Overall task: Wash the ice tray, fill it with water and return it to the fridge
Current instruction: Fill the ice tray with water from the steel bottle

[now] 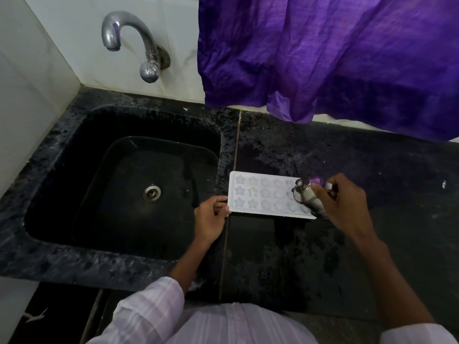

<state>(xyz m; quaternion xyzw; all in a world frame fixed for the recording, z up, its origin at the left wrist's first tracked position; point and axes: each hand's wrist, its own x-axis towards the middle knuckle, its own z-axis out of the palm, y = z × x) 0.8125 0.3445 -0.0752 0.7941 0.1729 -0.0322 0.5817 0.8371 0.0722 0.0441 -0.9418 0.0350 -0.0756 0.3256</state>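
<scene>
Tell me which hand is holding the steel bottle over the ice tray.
The right hand: it tilts the steel bottle over the ice tray, while the left hand only pinches the tray's near-left corner.

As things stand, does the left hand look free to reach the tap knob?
Probably not right away: the left hand is pinching the ice tray corner on the counter. The way to the tap knob over the sink looks clear.

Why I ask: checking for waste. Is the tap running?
Off: no stream falls from the tap spout into the sink, which looks dry around the drain.
</scene>
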